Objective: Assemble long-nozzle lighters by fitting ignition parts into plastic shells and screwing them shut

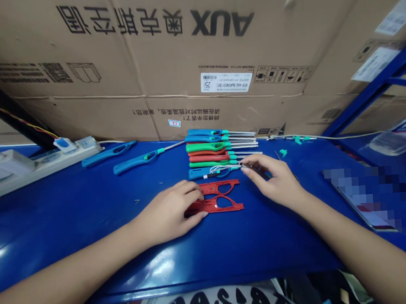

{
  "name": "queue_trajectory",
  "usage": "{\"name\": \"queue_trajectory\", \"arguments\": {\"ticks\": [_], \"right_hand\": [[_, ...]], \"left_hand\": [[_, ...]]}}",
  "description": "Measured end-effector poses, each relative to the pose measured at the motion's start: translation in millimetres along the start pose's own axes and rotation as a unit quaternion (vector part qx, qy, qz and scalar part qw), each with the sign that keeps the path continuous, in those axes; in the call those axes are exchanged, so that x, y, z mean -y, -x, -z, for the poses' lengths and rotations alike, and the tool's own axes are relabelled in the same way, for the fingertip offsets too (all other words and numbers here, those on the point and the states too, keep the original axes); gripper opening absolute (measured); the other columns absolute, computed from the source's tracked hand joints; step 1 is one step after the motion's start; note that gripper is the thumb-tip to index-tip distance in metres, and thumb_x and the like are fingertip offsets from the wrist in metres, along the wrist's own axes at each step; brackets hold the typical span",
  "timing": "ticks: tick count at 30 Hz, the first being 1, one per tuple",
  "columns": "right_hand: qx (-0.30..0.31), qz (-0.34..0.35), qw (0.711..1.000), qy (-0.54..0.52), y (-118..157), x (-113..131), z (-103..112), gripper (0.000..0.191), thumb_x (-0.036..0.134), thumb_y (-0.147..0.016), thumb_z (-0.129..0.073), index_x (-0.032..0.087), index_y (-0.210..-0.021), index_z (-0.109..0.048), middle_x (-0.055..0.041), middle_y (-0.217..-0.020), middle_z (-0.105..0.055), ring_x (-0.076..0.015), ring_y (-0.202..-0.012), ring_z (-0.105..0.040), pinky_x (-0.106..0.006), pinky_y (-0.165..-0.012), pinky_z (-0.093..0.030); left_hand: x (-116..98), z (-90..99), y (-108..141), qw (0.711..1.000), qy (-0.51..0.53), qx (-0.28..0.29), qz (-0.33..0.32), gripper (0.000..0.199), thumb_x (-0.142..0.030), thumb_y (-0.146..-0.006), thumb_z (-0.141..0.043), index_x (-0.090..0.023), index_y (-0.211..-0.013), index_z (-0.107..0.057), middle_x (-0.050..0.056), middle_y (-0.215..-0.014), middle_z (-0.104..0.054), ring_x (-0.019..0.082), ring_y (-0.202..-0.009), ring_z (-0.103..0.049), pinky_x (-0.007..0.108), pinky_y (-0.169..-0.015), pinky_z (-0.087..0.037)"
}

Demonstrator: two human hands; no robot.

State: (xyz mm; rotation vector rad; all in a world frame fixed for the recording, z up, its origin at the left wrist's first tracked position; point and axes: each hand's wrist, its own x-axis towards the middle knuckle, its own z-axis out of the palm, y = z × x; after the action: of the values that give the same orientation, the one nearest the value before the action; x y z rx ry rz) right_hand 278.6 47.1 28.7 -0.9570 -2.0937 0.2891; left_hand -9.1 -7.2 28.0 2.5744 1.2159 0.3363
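Observation:
Two red lighter shell halves (227,204) lie side by side on the blue table, their inner sides up. My left hand (177,208) curls over their left ends, thumb and fingers closed on the red plastic and hiding part of it. Between the thumb and fingers of my right hand (275,175) is a dark metal lighter tube with thin white wires (221,168) running left from it. The wires hang over a blue lighter (195,173), the nearest in a row of finished-looking blue, green (202,147) and red (206,156) lighters with silver tubes.
Two blue lighter pieces (135,162) lie left, near a white power strip (45,164). A phone (364,201) rests at right. Small teal parts (283,153) and a cable are behind my right hand. A large cardboard box (169,57) stands along the back.

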Motion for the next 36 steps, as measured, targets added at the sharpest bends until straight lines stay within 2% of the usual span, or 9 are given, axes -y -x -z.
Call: {"name": "queue_trajectory", "arguments": {"ticks": [7,13,16,19,22,25,31,33,36], "right_hand": [[0.107,0.099,0.989,-0.014,7.1,7.1,1.7,0.015,0.023,-0.096,-0.061,0.023,-0.111,-0.065,-0.0036,-0.101,-0.074,-0.0152,-0.084,-0.069,-0.027,-0.073,-0.054],[0.129,0.095,0.987,-0.005,12.0,5.9,-4.0,0.015,0.024,-0.097,-0.061,0.021,-0.109,-0.068,-0.0036,-0.099,-0.077,-0.0155,-0.083,-0.072,-0.027,-0.075,-0.056],[0.158,0.09,0.983,0.003,9.7,3.3,-2.3,0.017,0.025,-0.099,-0.059,0.02,-0.11,-0.07,-0.0054,-0.104,-0.077,-0.0173,-0.091,-0.073,-0.029,-0.08,-0.055],[0.233,0.08,0.969,-0.025,5.3,3.0,2.4,0.019,0.026,-0.1,-0.056,0.02,-0.111,-0.071,-0.006,-0.104,-0.075,-0.0173,-0.094,-0.071,-0.03,-0.083,-0.054],[0.298,0.06,0.95,-0.077,2.2,5.4,6.7,0.021,0.028,-0.1,-0.056,0.02,-0.11,-0.072,-0.0068,-0.104,-0.072,-0.0167,-0.093,-0.068,-0.031,-0.085,-0.054],[0.329,0.042,0.937,-0.112,1.4,6.9,9.1,0.021,0.028,-0.1,-0.055,0.021,-0.109,-0.072,-0.0077,-0.108,-0.07,-0.0173,-0.095,-0.067,-0.032,-0.086,-0.053],[0.362,-0.053,0.924,-0.111,0.4,3.8,14.8,0.017,0.032,-0.093,-0.065,0.018,-0.102,-0.069,-0.0038,-0.09,-0.072,-0.0147,-0.077,-0.065,-0.026,-0.066,-0.051],[0.371,-0.072,0.919,-0.112,-0.9,3.1,18.1,0.015,0.031,-0.092,-0.065,0.018,-0.099,-0.069,-0.0032,-0.088,-0.072,-0.0143,-0.076,-0.066,-0.025,-0.064,-0.051],[0.383,-0.058,0.916,-0.107,-2.6,2.7,22.4,0.014,0.029,-0.093,-0.063,0.018,-0.096,-0.07,-0.0039,-0.091,-0.072,-0.0146,-0.08,-0.067,-0.025,-0.068,-0.051]], "left_hand": [[5.0,-5.5,-1.8,0.998,0.021,-0.063,0.003,0.043,-0.046,-0.092,-0.067,-0.022,-0.127,-0.058,0.007,-0.116,-0.067,0.024,-0.101,-0.066,0.036,-0.082,-0.056],[7.5,-10.7,-0.3,0.983,0.024,-0.157,-0.095,0.013,-0.025,-0.099,-0.058,-0.017,-0.104,-0.067,0.005,-0.095,-0.072,0.018,-0.087,-0.066,0.03,-0.077,-0.054],[6.3,-9.6,0.9,0.97,0.03,-0.216,-0.103,0.009,-0.023,-0.096,-0.063,-0.016,-0.101,-0.067,0.004,-0.087,-0.072,0.015,-0.077,-0.067,0.026,-0.071,-0.054],[2.1,-7.5,1.4,0.965,0.031,-0.25,-0.075,0.014,-0.027,-0.095,-0.066,-0.017,-0.106,-0.068,0.003,-0.093,-0.075,0.014,-0.078,-0.071,0.024,-0.072,-0.055],[-1.3,-6.5,1.3,0.969,0.034,-0.243,-0.038,0.018,-0.032,-0.097,-0.064,-0.02,-0.11,-0.069,0.002,-0.099,-0.077,0.015,-0.082,-0.073,0.025,-0.075,-0.057],[-0.4,-8.0,0.4,0.972,0.053,-0.225,-0.044,0.016,-0.032,-0.098,-0.061,-0.021,-0.104,-0.071,0.002,-0.096,-0.077,0.016,-0.083,-0.073,0.027,-0.077,-0.058],[6.3,-14.7,-3.3,0.982,0.066,-0.168,-0.056,0.018,-0.025,-0.099,-0.058,-0.018,-0.11,-0.072,0.006,-0.1,-0.075,0.016,-0.089,-0.072,0.028,-0.081,-0.058],[7.3,-16.7,-4.0,0.984,0.067,-0.156,-0.061,0.02,-0.023,-0.1,-0.058,-0.017,-0.112,-0.072,0.006,-0.103,-0.074,0.017,-0.091,-0.072,0.028,-0.083,-0.058],[7.6,-18.4,-4.4,0.984,0.071,-0.149,-0.066,0.02,-0.023,-0.1,-0.057,-0.016,-0.112,-0.071,0.007,-0.103,-0.074,0.017,-0.092,-0.071,0.028,-0.082,-0.058]]}}
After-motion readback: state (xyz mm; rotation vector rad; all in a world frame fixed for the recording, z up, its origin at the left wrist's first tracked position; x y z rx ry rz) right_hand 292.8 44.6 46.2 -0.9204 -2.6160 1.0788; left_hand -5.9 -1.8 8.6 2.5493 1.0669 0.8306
